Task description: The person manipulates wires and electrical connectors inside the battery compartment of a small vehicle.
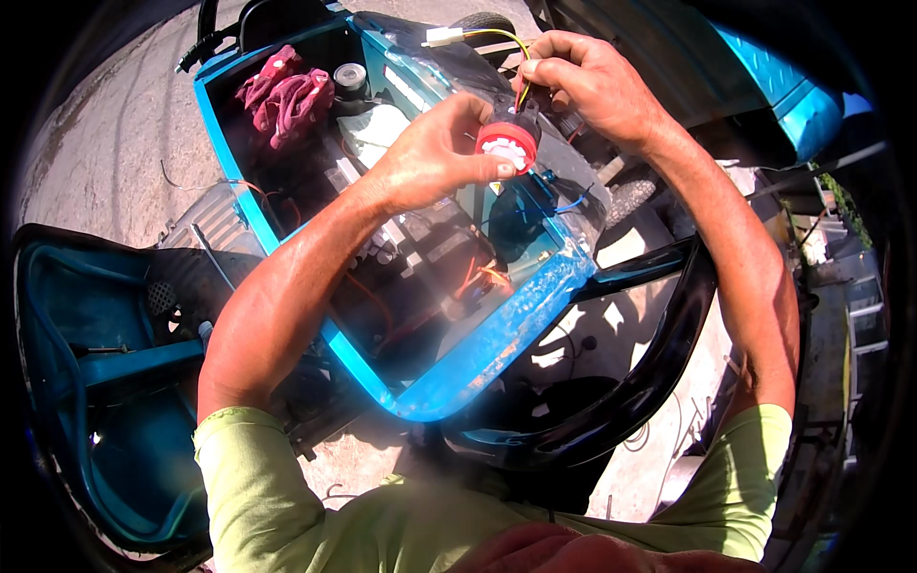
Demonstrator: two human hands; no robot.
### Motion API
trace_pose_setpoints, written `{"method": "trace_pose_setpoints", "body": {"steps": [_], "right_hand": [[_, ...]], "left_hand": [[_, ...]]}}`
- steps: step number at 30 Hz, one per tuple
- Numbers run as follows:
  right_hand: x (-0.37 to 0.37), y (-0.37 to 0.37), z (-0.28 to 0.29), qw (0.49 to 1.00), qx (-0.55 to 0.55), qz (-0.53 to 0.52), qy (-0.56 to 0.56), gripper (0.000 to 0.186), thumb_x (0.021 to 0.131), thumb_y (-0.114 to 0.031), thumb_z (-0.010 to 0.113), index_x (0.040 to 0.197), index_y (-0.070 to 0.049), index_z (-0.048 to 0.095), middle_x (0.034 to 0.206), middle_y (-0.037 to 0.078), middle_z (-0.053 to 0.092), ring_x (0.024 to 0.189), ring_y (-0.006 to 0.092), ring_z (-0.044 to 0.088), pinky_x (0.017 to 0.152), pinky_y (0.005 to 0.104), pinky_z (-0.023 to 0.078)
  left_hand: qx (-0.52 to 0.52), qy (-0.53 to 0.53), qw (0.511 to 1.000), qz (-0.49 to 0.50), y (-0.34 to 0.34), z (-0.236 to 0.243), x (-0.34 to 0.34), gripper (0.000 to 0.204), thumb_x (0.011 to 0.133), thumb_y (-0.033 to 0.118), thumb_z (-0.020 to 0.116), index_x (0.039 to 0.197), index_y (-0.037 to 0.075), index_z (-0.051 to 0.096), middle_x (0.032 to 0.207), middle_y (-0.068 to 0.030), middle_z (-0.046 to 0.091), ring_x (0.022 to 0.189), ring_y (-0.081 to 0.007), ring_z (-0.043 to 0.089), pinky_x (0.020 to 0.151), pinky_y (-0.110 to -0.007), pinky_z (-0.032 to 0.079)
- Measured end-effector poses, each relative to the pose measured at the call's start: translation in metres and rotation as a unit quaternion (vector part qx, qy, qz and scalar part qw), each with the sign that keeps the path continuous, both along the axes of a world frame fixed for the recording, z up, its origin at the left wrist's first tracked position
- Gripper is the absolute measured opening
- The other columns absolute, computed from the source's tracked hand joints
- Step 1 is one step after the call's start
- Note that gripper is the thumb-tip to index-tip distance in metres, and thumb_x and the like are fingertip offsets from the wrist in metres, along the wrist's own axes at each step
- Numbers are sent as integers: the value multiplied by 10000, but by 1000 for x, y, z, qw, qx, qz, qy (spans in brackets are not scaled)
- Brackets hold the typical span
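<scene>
A round red-and-black part with a white toothed face (509,143) is gripped in my left hand (425,158), fingers behind it and thumb against its face. Yellow and red wires (522,91) come up out of the part. My right hand (590,84) pinches these wires between thumb and fingers. Their far end curves left to a white plug connector (443,36), which hangs free in the air. Both hands are above the right side of an open blue vehicle body box (334,334).
Inside the box lie a crumpled dark red cloth (289,95), a round can (351,80) and loose wires. A black curved tube (659,358) runs along the right. To the left rests an upturned blue seat base (91,306). A wheel (630,198) shows beyond the box.
</scene>
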State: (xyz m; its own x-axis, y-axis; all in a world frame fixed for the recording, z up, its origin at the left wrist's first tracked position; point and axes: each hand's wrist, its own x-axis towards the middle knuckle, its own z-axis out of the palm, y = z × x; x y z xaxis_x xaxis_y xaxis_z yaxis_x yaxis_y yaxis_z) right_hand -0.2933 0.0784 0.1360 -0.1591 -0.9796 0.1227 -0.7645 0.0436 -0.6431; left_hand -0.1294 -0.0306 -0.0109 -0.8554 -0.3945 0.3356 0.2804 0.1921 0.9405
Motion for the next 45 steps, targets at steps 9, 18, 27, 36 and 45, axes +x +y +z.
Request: {"method": "trace_pose_setpoints", "body": {"steps": [9, 18, 27, 36, 45], "right_hand": [[-4, -1, -3, 1000, -17, 1, 2, 254, 897, -216, 633, 1016, -8, 716, 876, 54, 721, 833, 119, 680, 807, 292, 536], [-8, -2, -3, 1000, 6, 12, 19, 177, 968, -184, 623, 1063, -45, 678, 910, -10, 689, 773, 53, 620, 684, 225, 480], [-8, 1, -1, 999, 26, 24, 4, 258, 919, -236, 647, 1031, -14, 713, 852, 40, 693, 799, 112, 629, 752, 293, 506], [0, 2, -16, 988, 129, 80, 16, 203, 1000, -237, 639, 1080, -53, 671, 892, 21, 681, 743, 94, 654, 659, 255, 481], [7, 2, -16, 986, 149, 77, 20, 206, 994, -253, 648, 1043, -53, 649, 878, 14, 688, 723, 91, 641, 652, 260, 481]], "left_hand": [[-7, -11, 1000, -10, 0, -1, -1, 697, 797, 310, 918, 1260, -36, 529, 1107, -141, 671, 1033, -197, 670, 893, -356, 567], [-59, -37, 997, 12, -1, -5, -3, 690, 795, 296, 925, 1242, -38, 520, 1105, -137, 667, 1064, -190, 652, 955, -357, 528], [-52, 22, 998, 23, 2, 3, 2, 729, 902, 439, 787, 1396, -31, 527, 1225, -168, 655, 1126, -239, 648, 1011, -408, 511], [133, 105, 985, 41, -12, 5, 5, 417, 953, 291, 748, 1254, 15, 659, 1087, -94, 718, 976, -181, 654, 833, -339, 510], [153, 94, 983, 35, -12, 5, 5, 245, 978, 209, 704, 1114, 9, 670, 974, -78, 701, 855, -134, 627, 734, -301, 493]]}}
